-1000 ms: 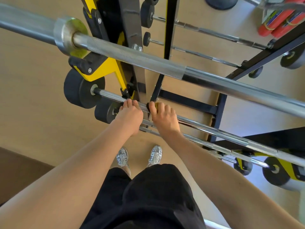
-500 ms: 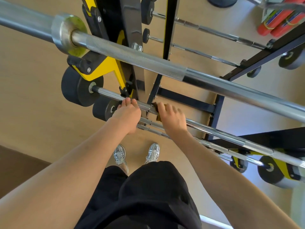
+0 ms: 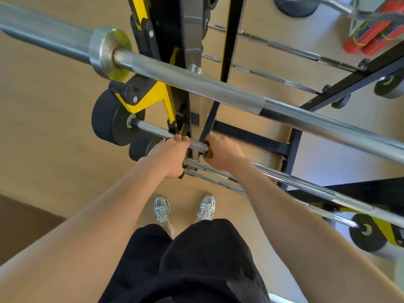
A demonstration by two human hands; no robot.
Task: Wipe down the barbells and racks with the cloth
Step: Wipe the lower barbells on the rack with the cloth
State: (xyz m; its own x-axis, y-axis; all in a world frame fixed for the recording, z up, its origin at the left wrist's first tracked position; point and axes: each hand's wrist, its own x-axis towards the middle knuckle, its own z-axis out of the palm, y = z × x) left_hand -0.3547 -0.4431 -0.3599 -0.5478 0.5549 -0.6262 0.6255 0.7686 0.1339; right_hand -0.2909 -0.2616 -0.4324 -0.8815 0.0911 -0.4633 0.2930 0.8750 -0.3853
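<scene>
A thin chrome barbell [image 3: 150,128] with black end weights [image 3: 111,121] lies low in the yellow and black rack [image 3: 153,99]. My left hand [image 3: 168,154] grips this bar just right of the rack's upright. Next to it, my right hand [image 3: 225,152] holds a yellow cloth [image 3: 207,153] wrapped round the same bar; only a small edge of the cloth shows under the thumb. A thick knurled barbell [image 3: 196,86] with a steel collar crosses above both hands.
More thin chrome bars [image 3: 218,178] lie just below the hands, and others [image 3: 273,77] sit on the rack's far side. Black frame beams [image 3: 251,136] run beneath. Red rolls [image 3: 367,38] lie at top right. My feet stand on a tan floor [image 3: 54,127].
My right hand with the cloth has slid a little to the right along the thin bar and its fingers curl tighter round it. My left hand has kept its grip in place.
</scene>
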